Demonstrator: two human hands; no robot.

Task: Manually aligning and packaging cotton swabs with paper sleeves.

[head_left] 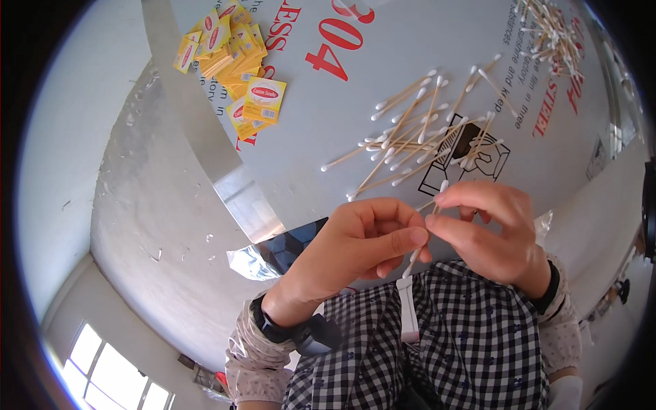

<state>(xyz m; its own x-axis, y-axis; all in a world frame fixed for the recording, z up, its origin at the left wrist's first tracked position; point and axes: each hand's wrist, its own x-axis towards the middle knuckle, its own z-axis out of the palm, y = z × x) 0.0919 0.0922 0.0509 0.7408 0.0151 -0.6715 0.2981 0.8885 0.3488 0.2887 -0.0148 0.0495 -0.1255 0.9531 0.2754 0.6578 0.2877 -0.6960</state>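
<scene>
Held cotton swabs [415,256] — long axis steep, upper end leaning right

So the swabs [410,140] have smooth, matt sticks that look like wood, with soft fuzzy cotton tips. The yellow packets [265,99] are slick paper or thin plastic, can't tell which. Worktop [287,171] has a smooth, low-gloss film that looks like plastic, but the edge strip [249,205] is shiny bare metal. There's a crinkly, mirror-bright foil-like sheet [249,265] too. Checked garment [478,335] is matt woven cloth, and the floor [150,219] is dull, chipped, kinda concrete-looking.
</scene>
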